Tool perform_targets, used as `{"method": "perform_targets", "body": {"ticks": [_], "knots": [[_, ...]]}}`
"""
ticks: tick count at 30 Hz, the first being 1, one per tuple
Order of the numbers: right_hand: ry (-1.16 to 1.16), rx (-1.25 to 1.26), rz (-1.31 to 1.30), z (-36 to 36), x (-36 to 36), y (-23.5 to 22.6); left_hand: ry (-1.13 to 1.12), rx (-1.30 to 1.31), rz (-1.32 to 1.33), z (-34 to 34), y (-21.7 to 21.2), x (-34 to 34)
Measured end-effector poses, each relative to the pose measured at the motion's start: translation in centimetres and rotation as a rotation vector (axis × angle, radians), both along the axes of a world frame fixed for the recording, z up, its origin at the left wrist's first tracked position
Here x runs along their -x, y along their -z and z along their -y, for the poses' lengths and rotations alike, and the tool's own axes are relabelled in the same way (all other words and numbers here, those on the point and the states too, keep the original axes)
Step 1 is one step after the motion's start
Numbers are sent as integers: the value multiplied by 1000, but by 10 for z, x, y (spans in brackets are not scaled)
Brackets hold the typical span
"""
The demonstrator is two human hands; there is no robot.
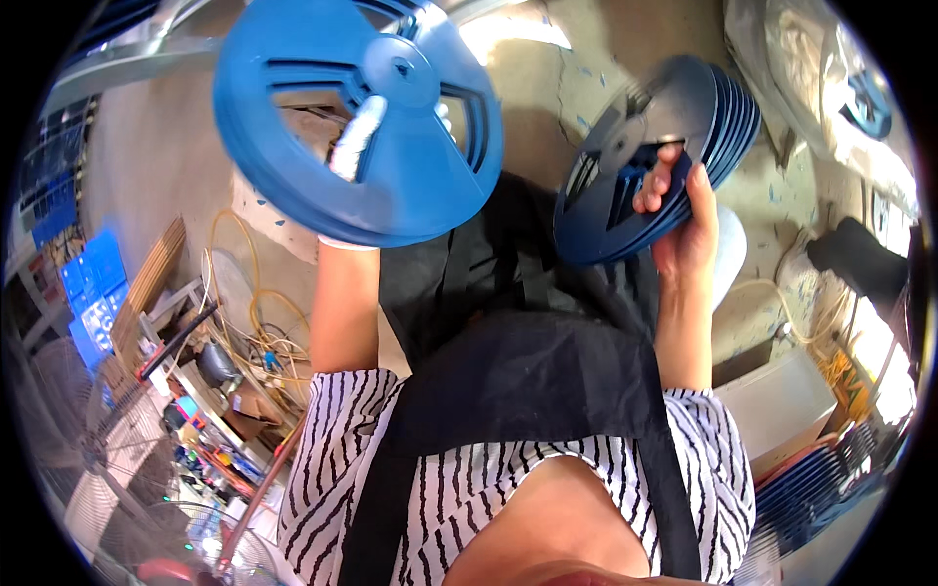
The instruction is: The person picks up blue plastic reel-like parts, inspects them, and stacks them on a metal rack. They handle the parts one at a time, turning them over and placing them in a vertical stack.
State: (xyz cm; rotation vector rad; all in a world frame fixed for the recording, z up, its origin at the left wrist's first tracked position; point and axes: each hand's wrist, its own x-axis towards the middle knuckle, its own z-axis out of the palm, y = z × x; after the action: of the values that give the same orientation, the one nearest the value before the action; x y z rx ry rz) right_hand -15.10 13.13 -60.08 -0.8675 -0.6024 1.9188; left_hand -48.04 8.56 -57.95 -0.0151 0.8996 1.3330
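Gripping a bright blue stack of reels [420, 156] in the left hand [360, 137], white glove on, fingers showing through the cutouts close to the hub. Facing the camera broadside at upper left, rim a bit blurred. Gripping a darker blue stack of reels [669, 107] in the right hand [684, 200], fingers curled in through 1 cutout and closed around the edge. Tilted, with several reel edges fanned on the right side. Can't count the reels in either of the 2 stacks. Raised in front of the black apron [528, 381], apart from each other, over the grey floor [166, 166].

Wearing a striped shirt [342, 439] under the apron. Seeing brown boards [147, 283] and tangled yellow hoses [278, 344] on the left, plus a wire fan [93, 439] near the rim. Seeing a white box [782, 400] at lower right, with blue slatted parts [806, 488] just below it; can't tell exactly what kind. Seeing a clear plastic bag [801, 78] at upper right.
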Motion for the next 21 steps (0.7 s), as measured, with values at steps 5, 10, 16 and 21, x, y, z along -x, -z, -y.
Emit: {"method": "perform_targets", "body": {"ticks": [5, 10, 16, 21], "knots": [[-28, -28, 3, -2, -4, 0, 103, -36, 51, 1, -24, -9], [16, 40, -39, 6, -4, -1, 96, -117, -433, 22, -45, 6], [80, 119, 3, 15, -7, 9, -68, -133, -583, -8, 32, 53], [85, 79, 51, 20, -20, 6, -200, -175, -231, -95, 115, 84]]}}
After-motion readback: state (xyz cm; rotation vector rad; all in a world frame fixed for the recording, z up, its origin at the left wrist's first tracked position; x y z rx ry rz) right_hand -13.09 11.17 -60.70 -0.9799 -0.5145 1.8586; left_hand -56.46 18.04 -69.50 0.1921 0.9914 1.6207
